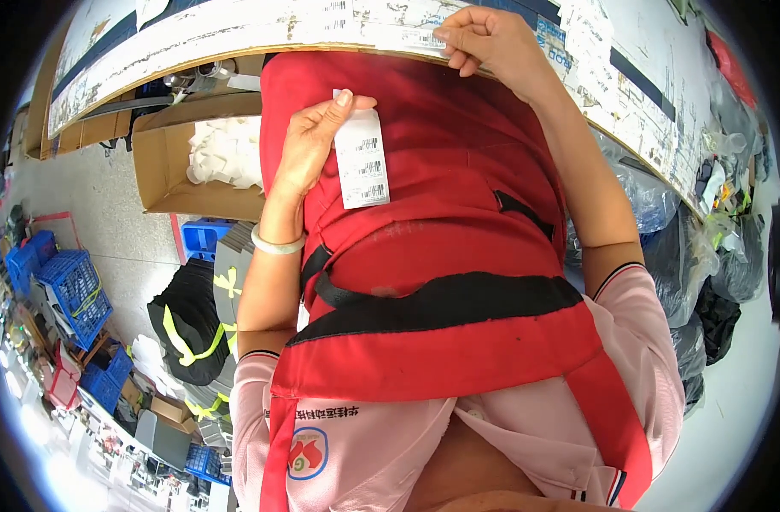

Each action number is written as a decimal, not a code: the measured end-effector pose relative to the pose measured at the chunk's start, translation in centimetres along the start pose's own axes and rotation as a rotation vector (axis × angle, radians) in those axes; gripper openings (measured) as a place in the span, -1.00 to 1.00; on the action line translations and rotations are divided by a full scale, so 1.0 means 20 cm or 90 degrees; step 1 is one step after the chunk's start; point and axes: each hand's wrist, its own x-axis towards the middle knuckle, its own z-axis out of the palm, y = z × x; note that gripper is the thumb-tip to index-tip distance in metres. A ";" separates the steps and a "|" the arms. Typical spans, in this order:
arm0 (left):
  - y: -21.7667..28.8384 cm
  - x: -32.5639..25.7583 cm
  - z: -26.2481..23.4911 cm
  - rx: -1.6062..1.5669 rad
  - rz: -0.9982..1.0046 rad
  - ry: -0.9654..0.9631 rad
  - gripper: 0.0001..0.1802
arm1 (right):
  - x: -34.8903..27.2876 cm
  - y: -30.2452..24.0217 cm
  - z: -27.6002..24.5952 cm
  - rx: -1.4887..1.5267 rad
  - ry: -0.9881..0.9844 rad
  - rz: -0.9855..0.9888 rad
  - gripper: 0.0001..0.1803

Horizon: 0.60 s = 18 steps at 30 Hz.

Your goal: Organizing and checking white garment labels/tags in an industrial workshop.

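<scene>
Left hand is pinched shut on a white label strip, thumb on top, fingers curled behind it; the strip hangs down from the fingertips in front of the red apron (barcode-type blocks on it, print too small to make out). A pale bangle sits on that wrist.

Right hand is up and to the right of the left one, well apart from it. Its fingers are bent and pressing on a white sticker at the edge of the worktable, fingertips touching it. Can't tell whether it is gripped or just held down.

Below and left of the left hand: an open cardboard box with white scraps inside. Further down on that side, blue crates on the floor and stacked black bundles tied with yellow tape. Right of the right forearm: dark plastic bags.
</scene>
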 end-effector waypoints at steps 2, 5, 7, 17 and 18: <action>-0.01 0.01 0.00 -0.001 -0.012 0.003 -0.55 | 0.02 0.02 -0.02 0.184 -0.137 -0.328 -0.79; -0.01 0.00 0.00 -0.023 -0.010 0.016 -0.58 | 0.02 -0.08 0.01 0.101 -0.057 0.031 -0.80; -0.01 0.00 -0.01 -0.036 -0.015 0.019 -0.60 | 0.03 -0.06 0.02 0.081 -0.054 0.020 -0.80; -0.02 0.00 0.00 -0.037 -0.010 0.026 -0.64 | 0.06 -0.04 0.03 0.055 -0.040 0.027 -0.80; -0.02 0.00 0.00 -0.038 -0.007 0.030 -0.64 | 0.06 -0.04 0.03 0.056 -0.040 0.027 -0.80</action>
